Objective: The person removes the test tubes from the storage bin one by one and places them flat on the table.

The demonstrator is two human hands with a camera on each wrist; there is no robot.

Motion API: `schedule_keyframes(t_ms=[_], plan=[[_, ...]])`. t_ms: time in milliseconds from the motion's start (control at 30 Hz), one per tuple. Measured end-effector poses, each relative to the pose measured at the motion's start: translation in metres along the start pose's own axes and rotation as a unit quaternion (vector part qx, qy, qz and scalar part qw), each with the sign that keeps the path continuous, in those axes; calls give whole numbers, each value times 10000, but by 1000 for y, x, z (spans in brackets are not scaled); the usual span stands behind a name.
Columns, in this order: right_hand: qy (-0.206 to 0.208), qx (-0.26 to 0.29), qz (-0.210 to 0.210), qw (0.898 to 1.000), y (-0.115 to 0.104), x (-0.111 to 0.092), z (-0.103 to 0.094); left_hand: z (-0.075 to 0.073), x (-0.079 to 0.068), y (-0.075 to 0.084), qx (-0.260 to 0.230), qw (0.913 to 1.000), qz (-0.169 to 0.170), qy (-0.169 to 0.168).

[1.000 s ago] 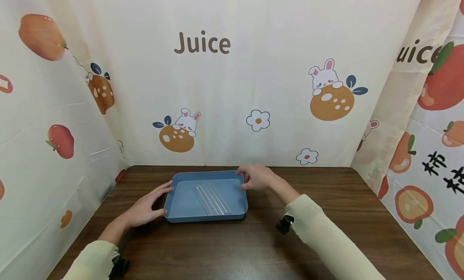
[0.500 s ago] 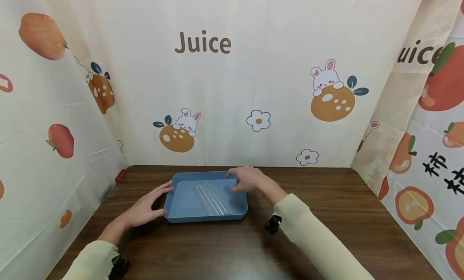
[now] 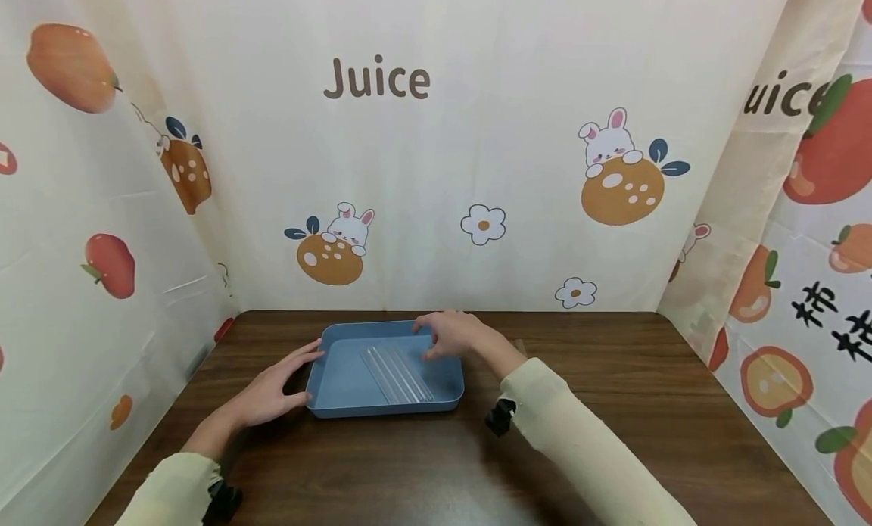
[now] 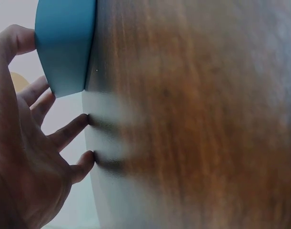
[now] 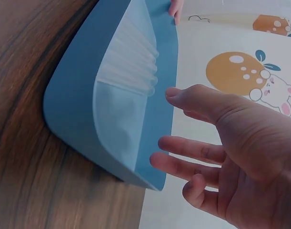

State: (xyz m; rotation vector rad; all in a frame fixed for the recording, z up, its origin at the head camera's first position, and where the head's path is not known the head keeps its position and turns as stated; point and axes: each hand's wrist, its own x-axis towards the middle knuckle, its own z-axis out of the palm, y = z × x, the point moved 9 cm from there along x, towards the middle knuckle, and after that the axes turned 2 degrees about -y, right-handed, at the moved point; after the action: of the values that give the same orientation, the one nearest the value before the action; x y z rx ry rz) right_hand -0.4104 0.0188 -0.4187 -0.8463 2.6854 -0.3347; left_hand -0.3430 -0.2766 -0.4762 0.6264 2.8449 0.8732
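Note:
A shallow blue tray (image 3: 341, 378) stands on the wooden table. Several slim clear tubes (image 3: 397, 375) lie side by side in it, slanting across the middle. My left hand (image 3: 275, 390) is at the tray's left end, fingers spread. In the left wrist view its thumb and some fingertips touch the tray's outer wall (image 4: 66, 45), while other fingertips rest lower, by the tabletop. Over the tray's right part hovers my right hand (image 3: 451, 334), its fingers apart and slightly bent. The right wrist view shows nothing in that hand, with the tubes (image 5: 128, 62) some way from its fingertips.
The brown tabletop (image 3: 613, 382) extends to both sides of the tray and in front. A fruit-printed curtain (image 3: 436, 147) encloses the back and sides. Behind my right forearm a small pale sliver (image 3: 521, 347) shows on the table; its kind is unclear.
My right hand has moved left from the tray's right rim to over its inside. The left hand, the tray and the tubes have stayed in place.

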Motion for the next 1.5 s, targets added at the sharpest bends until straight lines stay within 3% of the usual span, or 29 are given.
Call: schedule_keyframes(t_ms=[300,567,867,1500], plan=[[-476,87,24,9988,-10,11,6,0,0,1,-40,10000,-26,-29],[-857,882,290,9920,-3,23,19,-1,0,2,-32,10000,28,-31],[-836,1091,547,9890,-10,27,31,-1,1,-1,-26,10000,20,-38],[-744,870,1001,9884,-7,37,47,0,1,-1,-49,10000,-13,-55]])
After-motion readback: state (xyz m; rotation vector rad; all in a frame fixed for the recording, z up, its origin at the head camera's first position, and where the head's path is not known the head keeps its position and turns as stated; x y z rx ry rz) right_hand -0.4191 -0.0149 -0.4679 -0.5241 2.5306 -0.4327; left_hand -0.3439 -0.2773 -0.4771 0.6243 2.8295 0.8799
